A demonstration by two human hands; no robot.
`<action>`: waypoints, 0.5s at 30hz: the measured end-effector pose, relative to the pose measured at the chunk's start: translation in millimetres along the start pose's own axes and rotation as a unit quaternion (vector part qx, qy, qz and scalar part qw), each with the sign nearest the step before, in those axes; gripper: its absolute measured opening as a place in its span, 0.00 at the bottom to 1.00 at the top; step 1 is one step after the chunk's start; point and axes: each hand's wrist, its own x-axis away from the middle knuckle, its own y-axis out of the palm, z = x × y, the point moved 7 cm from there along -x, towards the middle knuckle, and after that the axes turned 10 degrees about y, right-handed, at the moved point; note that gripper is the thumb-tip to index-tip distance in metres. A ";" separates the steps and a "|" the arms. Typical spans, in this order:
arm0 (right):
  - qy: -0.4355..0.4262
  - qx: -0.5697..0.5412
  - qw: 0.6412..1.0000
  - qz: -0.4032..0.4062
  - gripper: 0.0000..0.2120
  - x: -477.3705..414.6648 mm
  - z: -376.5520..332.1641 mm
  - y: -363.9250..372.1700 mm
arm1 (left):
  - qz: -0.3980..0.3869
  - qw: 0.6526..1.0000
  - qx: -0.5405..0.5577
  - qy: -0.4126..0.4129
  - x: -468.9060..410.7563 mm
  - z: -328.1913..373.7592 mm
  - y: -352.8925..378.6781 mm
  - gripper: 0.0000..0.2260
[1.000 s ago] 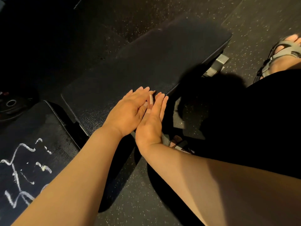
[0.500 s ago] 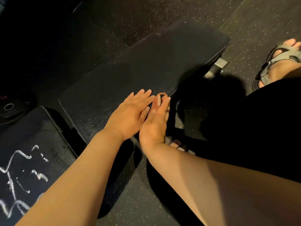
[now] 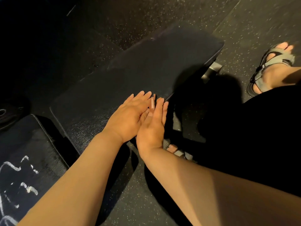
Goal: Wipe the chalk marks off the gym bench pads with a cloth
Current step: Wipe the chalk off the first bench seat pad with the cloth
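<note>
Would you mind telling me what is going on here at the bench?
A person holds the left hand and right hand together, fingers straight, over the long bench pad, with a small pale stick between them. White chalk marks lie on the smaller pad at lower left. No cloth is in view.

Dim, warm light from right; hard shadows, dark upper-left, wide-angle edge warp.

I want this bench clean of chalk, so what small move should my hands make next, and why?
Probably lift both hands off the long pad and turn to the smaller pad. The left hand and right hand rest, fingers straight, where no marks show; the white chalk marks are on the smaller pad, and no cloth is in view.
</note>
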 end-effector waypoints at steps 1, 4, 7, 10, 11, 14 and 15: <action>-0.003 -0.018 1.000 0.000 0.29 -1.7 6.4 1.2 | -0.002 1.000 0.002 0.001 -1.9 -0.6 0.0 0.21; -0.012 0.065 0.998 -0.007 0.31 -40.1 -3.3 2.8 | -0.005 1.000 0.007 -0.001 -5.5 -1.3 1.1 0.21; 0.062 0.081 0.993 0.066 0.29 -87.7 -13.4 -19.6 | -0.008 1.000 -0.001 0.004 -6.5 -0.1 2.7 0.21; 0.148 0.073 0.984 0.068 0.26 -97.8 -15.5 -29.1 | -0.001 1.000 0.006 0.003 -6.8 -1.6 3.6 0.21; 0.128 0.081 0.987 0.052 0.27 -90.7 -18.5 -28.5 | 0.003 1.000 0.006 0.002 -7.4 -1.8 3.5 0.21; -0.014 0.105 0.994 0.002 0.32 -42.5 -12.3 -10.9 | 0.007 1.000 0.009 0.004 -11.9 -1.6 3.6 0.21; -0.020 0.107 0.994 -0.013 0.31 -24.8 -4.8 -4.3 | 0.001 1.000 0.012 0.005 -13.1 -2.5 4.7 0.21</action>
